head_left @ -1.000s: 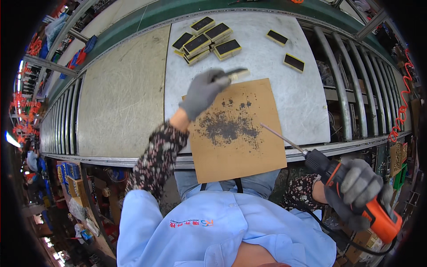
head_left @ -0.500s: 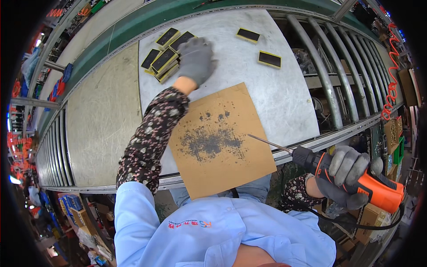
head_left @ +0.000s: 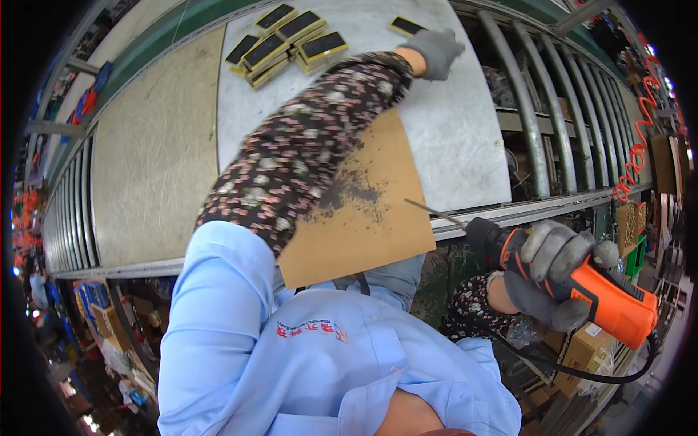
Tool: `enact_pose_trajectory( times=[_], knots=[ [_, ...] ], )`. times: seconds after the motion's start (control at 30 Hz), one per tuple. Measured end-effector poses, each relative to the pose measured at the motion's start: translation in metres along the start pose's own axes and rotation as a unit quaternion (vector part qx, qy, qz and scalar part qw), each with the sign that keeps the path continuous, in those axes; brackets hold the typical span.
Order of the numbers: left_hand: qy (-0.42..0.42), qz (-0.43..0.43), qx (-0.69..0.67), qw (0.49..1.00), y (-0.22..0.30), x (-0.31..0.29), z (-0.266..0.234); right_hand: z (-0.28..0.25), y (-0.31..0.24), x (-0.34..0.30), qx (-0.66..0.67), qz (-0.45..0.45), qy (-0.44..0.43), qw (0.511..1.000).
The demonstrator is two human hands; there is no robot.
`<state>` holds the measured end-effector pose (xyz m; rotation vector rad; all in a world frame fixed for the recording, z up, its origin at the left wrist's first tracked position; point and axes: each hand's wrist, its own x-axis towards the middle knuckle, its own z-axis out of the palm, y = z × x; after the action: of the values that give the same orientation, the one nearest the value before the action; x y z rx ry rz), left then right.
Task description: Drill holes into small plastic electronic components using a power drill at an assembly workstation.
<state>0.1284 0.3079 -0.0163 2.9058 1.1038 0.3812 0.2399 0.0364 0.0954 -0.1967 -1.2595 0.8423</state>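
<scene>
- While the left hand (head_left: 438, 54) is hovering at the upper middle of the frame, just beside a lone black-topped block (head_left: 405, 27), its gloved fingers are hiding their own undersides, so I'm not able to tell whether they're holding anything.
- Checking progress now: matching blocks are sitting in a loose pile (head_left: 300, 27) at the upper left while that single one is lying apart; by my judgement work is standing partway, though nothing is showing which blocks are finished.
- What a stretch! The flowered left sleeve (head_left: 313, 145) is slanting from lower left toward upper right, covering part of a cardboard sheet (head_left: 378, 232).
- Over at lower right, the right hand (head_left: 556, 261) is wrapping firmly round an orange power driver (head_left: 614, 301), its long bit (head_left: 436, 213) pointing up and left, the tip appearing over the cardboard.
- Dark specks are dotting that sheet, which is overhanging the near edge of the pale tabletop (head_left: 472, 145).
- Farther out, steel rollers (head_left: 531, 109) are lining the upper right, and a red coiled hose (head_left: 640, 152) is dangling beyond.
</scene>
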Motion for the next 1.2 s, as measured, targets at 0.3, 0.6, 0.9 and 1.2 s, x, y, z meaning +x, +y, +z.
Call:
enact_pose_trajectory(
  times=[0.3,0.6,0.9,1.2],
  knots=[
    [0.129,-0.255,-0.374,0.882,-0.016,-0.22,-0.077,-0.013,0.028,0.02,0.044,0.03,-0.066,0.996],
    [0.204,-0.378,-0.528,0.732,0.012,-0.293,-0.083,0.011,0.052,0.051,0.007,0.066,-0.175,0.982],
    [0.195,-0.296,-0.422,0.834,0.04,-0.235,-0.052,0.018,0.047,0.05,-0.048,0.108,-0.028,0.993],
    [0.077,-0.197,-0.272,0.939,0.067,-0.227,-0.014,-0.002,0.046,0.042,-0.028,0.105,-0.024,0.994]
  ],
)
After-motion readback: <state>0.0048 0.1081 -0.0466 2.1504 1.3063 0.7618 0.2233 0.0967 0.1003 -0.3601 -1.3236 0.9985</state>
